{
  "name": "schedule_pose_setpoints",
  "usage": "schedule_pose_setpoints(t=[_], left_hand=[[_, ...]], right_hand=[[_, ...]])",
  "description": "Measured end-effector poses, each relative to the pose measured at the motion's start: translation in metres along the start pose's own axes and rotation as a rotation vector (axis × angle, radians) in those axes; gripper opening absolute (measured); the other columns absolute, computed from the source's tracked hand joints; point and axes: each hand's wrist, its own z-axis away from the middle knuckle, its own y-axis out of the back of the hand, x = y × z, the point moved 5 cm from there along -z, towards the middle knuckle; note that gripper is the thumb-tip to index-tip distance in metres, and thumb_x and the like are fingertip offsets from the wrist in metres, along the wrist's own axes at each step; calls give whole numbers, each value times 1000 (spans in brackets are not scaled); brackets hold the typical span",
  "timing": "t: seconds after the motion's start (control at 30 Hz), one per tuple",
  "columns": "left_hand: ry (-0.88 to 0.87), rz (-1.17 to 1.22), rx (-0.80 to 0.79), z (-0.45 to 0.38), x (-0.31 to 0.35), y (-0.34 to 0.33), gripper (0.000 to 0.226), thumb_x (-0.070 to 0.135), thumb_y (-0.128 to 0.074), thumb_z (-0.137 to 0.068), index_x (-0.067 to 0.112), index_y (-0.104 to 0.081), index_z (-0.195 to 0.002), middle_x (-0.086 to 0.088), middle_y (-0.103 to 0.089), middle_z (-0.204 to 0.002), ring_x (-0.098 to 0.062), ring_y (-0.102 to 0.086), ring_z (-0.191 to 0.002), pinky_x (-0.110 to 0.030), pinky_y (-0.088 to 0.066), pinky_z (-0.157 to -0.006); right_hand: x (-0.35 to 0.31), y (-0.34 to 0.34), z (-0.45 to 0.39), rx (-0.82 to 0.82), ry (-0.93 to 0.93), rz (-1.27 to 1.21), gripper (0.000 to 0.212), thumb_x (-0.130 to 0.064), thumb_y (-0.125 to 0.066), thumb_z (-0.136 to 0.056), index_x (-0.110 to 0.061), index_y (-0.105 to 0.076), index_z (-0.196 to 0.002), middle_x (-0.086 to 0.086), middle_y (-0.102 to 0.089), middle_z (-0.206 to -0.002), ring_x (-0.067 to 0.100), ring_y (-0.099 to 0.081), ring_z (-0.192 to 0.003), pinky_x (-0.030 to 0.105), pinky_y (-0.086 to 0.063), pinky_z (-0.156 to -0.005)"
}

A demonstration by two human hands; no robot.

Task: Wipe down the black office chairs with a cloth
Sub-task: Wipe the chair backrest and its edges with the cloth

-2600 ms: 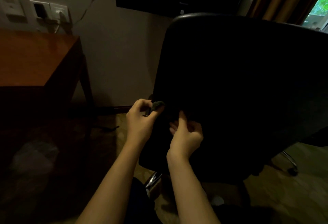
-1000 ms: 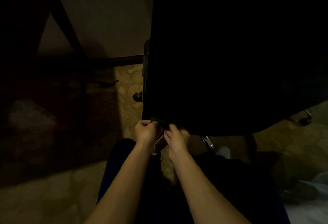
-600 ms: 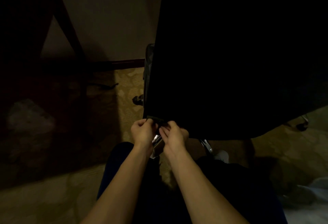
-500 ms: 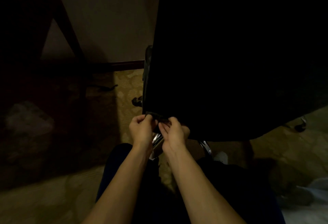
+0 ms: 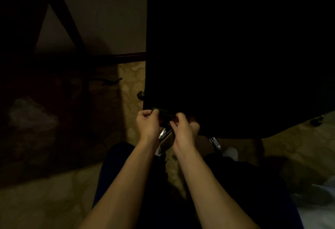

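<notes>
Mid-frame, at black chair point(image 5: 226, 56) lower edge: left hand point(image 5: 147, 126), right hand point(image 5: 182, 130) pinching dark cloth point(image 5: 163, 113), long axis left-right.

Cloth point(image 5: 164, 112) at chair's point(image 5: 235, 56) lower-left corner

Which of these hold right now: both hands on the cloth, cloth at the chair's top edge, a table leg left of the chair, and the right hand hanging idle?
1. Both the left hand and the right hand pinch the dark cloth. True.
2. The cloth sits at the top edge of the black chair. False: it is at the lower left corner of the chair.
3. A table leg stands left of the chair. True.
4. The right hand hangs idle. False: its fingers curl on the cloth.
</notes>
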Motion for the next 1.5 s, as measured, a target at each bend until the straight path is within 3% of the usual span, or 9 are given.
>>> schedule_pose_setpoints(t=[0.2, 0.43, 0.5, 0.63, 0.73, 0.97, 1.07, 1.23, 1.5], left_hand=[[177, 12, 68, -20, -38, 0, 8, 5, -57, -95, 2, -58, -102, -15, -67, -95, -24, -67, -87, -30, -56, -74], [254, 146, 105, -15, -43, 0, 15, 0, -56, -94, -1, -60, -109, -11, -66, -88, -13, -66, -72, -19, -50, -49], [179, 169, 131, -11, -34, 2, 5, 3, -56, -95, 5, -58, -98, -6, -62, -79, -6, -61, -58, -15, -46, -45], [-103, 155, 160, -7, 2, 9, 7, 6, -59, -93, 12, -59, -96, -3, -60, -91, -13, -59, -82, -18, -50, -63], [-287, 154, 56, 7, 40, 7, 8, 7, -60, -93, 14, -60, -96, -5, -60, -93, -9, -60, -80, -19, -51, -68], [-433, 160, -24, 32, 83, -6, 9, 9, -62, -92, 15, -59, -97, -8, -60, -98, -12, -63, -84, -26, -55, -76], [-280, 56, 39, 19, 40, -8, 12, 5, -60, -93, 17, -57, -95, 0, -59, -84, -5, -58, -70, -17, -50, -61], [434, 362, -129, 15, -37, -21, 11, 14, -60, -96, 6, -66, -97, -7, -69, -88, -14, -66, -77, -21, -54, -54], [429, 106, -118, 12, -77, -37, 18, 18, -50, -99, 7, -63, -106, -4, -61, -75, -14, -55, -62, -26, -46, -63]], right_hand=[[31, 17, -27, 77, -122, 52, 45, -2, -57, -95, 2, -43, -137, 25, -54, -131, 31, -59, -113, 32, -51, -93], [39, 21, -30, 77, -230, 4, 26, 2, -54, -95, -1, -50, -121, 25, -57, -119, 36, -58, -117, 39, -51, -98], [33, 13, -24, 67, -244, -43, 26, 3, -53, -95, -1, -48, -121, 26, -57, -119, 35, -59, -115, 38, -52, -96], [9, -21, 6, 29, -205, -128, 37, 2, -54, -95, -1, -46, -131, 22, -59, -116, 30, -61, -109, 35, -54, -94], [-18, -41, 34, -23, -127, -208, 36, -2, -58, -95, -6, -51, -130, 18, -61, -122, 23, -65, -104, 28, -58, -86], [-46, -44, 46, -143, 65, -175, 38, -7, -62, -93, -7, -55, -131, 10, -63, -122, 17, -67, -101, 25, -59, -82], [-25, -19, 20, -26, 4, -135, 39, -5, -59, -95, -6, -51, -133, 15, -60, -125, 18, -65, -102, 24, -59, -77], [5, 28, -20, 28, -145, -95, 43, -1, -54, -96, -1, -45, -138, 23, -57, -128, 20, -64, -96, 26, -56, -79], [21, 67, -50, 57, -243, -31, 46, -3, -54, -97, -3, -42, -141, 18, -60, -120, 26, -64, -102, 31, -55, -87]])
